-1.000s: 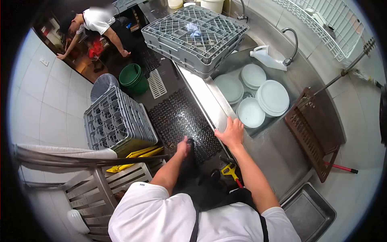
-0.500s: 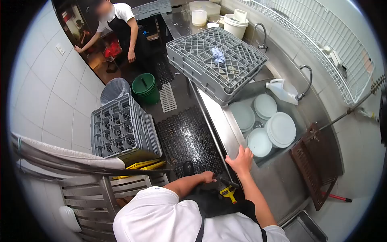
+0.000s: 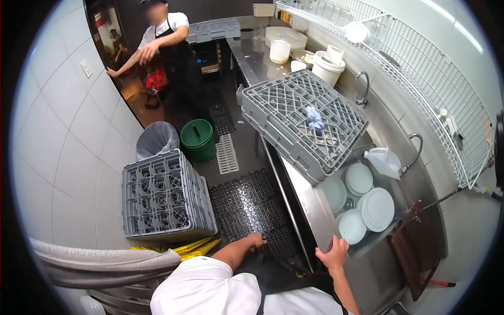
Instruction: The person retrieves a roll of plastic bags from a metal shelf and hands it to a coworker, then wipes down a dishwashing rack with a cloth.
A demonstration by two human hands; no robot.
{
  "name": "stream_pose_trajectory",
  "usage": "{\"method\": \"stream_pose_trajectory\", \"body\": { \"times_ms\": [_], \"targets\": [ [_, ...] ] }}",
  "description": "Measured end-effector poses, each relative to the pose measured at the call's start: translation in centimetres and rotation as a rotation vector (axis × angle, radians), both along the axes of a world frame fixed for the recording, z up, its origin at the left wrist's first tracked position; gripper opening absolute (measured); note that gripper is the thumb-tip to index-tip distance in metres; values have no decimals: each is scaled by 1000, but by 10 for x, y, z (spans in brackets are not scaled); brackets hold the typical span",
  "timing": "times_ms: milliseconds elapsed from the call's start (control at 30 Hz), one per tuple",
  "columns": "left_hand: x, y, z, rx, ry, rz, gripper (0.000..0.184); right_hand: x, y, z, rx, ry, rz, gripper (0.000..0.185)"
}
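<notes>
My right hand [image 3: 334, 254] rests at the front edge of the steel sink counter [image 3: 326, 202], thumb and fingers apart, with nothing in it. Just beyond it, several pale plates [image 3: 378, 209] lie in stacks in the sink basin. My left hand [image 3: 256, 240] hangs low in front of my apron, over the black floor mat [image 3: 247, 205]. Its fingers look loosely curled, and I see nothing in them. A grey dish rack [image 3: 294, 113] lies across the counter and the sink's far edge, with a crumpled blue-white cloth [image 3: 315, 117] on top.
A co-worker [image 3: 176, 47] stands by the doorway. Stacked grey racks [image 3: 157, 194], a lined bin [image 3: 157, 139] and a green bucket [image 3: 198, 139] stand left. A plastic jug [image 3: 383, 161] lies by the tap [image 3: 417, 149]. A brown perforated rack [image 3: 415, 252] leans right.
My view has tilted upward, so the scene sits lower. The co-worker has raised one forearm across the body. My right hand stays by the sink edge.
</notes>
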State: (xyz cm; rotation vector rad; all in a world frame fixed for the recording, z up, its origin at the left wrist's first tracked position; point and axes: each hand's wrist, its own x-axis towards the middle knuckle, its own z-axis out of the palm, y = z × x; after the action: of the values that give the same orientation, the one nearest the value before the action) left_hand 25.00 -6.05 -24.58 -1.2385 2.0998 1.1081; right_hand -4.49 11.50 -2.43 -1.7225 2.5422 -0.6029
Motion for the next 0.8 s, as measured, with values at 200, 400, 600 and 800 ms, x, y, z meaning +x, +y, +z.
{"method": "stream_pose_trajectory", "body": {
  "times_ms": [200, 400, 600, 800],
  "targets": [
    [39, -53, 0, -23, 1, 151, 60, -1, 0, -4, -42, 20, 11, 79],
    [78, -56, 2, -144, 110, 418, 61, 6, -37, -1, -236, -187, 81, 69],
    [141, -12, 24, -95, -42, 557, 66, 40, -146, 29, -454, -284, 282, 48],
    [200, 26, -8, 4, -73, 733, 62, 66, -196, 86, -628, -477, 265, 39]
  ]
}}
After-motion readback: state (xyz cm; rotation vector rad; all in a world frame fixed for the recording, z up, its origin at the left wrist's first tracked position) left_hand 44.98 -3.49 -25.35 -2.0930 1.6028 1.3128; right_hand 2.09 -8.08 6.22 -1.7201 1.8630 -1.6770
